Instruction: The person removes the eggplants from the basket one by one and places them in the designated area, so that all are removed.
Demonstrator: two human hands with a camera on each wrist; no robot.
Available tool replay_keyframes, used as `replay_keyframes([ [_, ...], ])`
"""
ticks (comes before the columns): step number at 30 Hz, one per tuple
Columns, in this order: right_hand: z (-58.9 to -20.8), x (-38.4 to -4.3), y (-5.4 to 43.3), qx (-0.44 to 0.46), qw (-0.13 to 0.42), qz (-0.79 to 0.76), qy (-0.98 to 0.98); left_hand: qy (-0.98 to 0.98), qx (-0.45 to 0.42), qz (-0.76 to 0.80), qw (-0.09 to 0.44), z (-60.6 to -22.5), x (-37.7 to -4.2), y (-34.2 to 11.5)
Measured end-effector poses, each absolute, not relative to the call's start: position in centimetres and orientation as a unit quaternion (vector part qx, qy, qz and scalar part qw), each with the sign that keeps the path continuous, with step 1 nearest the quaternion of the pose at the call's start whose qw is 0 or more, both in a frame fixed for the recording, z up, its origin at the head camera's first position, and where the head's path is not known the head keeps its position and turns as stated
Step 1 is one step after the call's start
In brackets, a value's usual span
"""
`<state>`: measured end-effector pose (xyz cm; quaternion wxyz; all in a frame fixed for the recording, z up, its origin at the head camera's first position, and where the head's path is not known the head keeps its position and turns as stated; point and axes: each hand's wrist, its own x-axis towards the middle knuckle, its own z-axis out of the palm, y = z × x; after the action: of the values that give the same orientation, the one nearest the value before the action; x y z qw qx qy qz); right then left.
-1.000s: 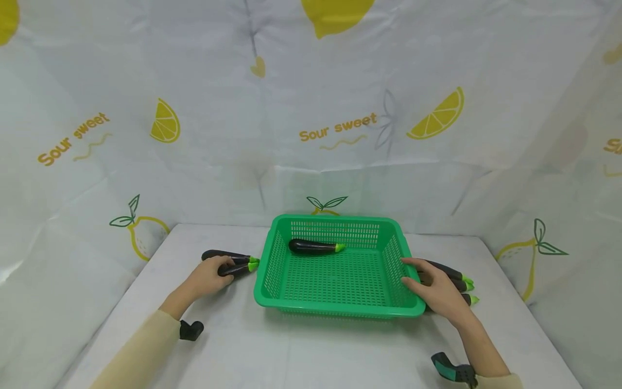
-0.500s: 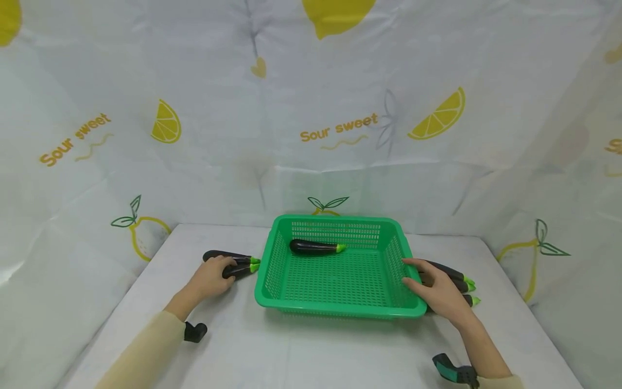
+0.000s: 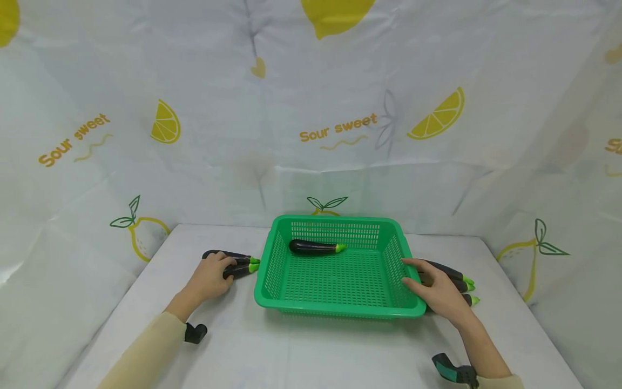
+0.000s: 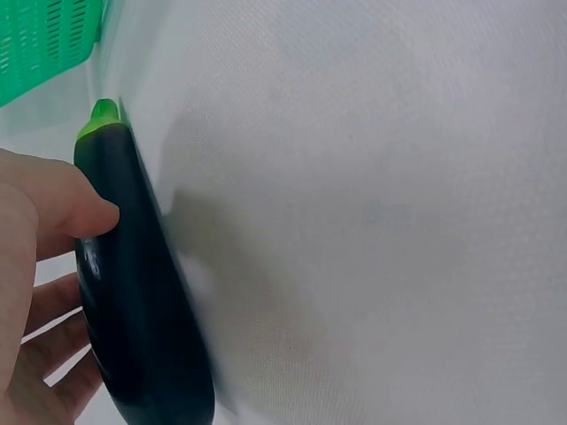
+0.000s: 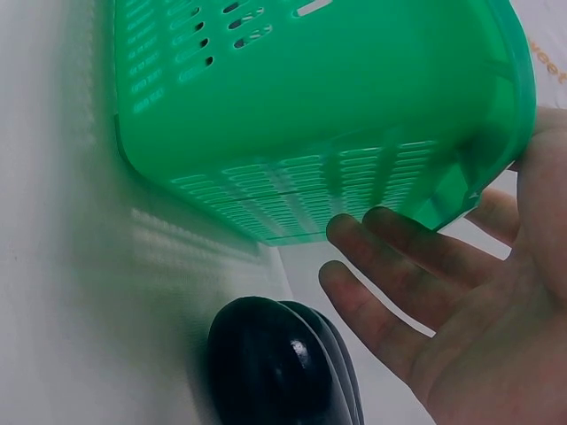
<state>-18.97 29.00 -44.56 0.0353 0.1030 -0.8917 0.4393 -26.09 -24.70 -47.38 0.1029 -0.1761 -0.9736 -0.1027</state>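
My left hand [image 3: 209, 276] pinches the nearer of two dark purple eggplants left of the basket. In the left wrist view the thumb presses on this eggplant [image 4: 142, 283] below its green cap, with the other fingers along its far side. Just behind it lies the second eggplant [image 3: 214, 253], partly covered by the hand. My right hand [image 3: 437, 289] grips the right rim of the green plastic basket [image 3: 340, 309], with several fingers spread outside its wall in the right wrist view. Inside the basket, one eggplant [image 3: 313, 247] lies along the back.
Several more eggplants [image 3: 452, 271] lie right of the basket, partly hidden under the right hand; their rounded dark ends [image 5: 270, 363] show in the right wrist view. Behind the white table [image 3: 311, 354] hangs a lemon-print sheet [image 3: 218, 178].
My left hand has slid slightly right along the nearer eggplant, mostly in the first half second. The right hand and the basket stay in place.
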Motion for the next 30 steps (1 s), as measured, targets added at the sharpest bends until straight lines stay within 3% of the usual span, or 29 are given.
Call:
replay_keyframes([
  [23,-44.5,-19.0,29.0,0.098,0.035,0.436,-0.894,-0.951,-0.212,-0.112,0.196,-45.5,-26.4,-23.7],
  [30,-44.5,-19.0,28.9,0.093,0.036,0.437,-0.894,-0.950,-0.212,-0.139,0.181,-43.8,-26.1,-22.2],
])
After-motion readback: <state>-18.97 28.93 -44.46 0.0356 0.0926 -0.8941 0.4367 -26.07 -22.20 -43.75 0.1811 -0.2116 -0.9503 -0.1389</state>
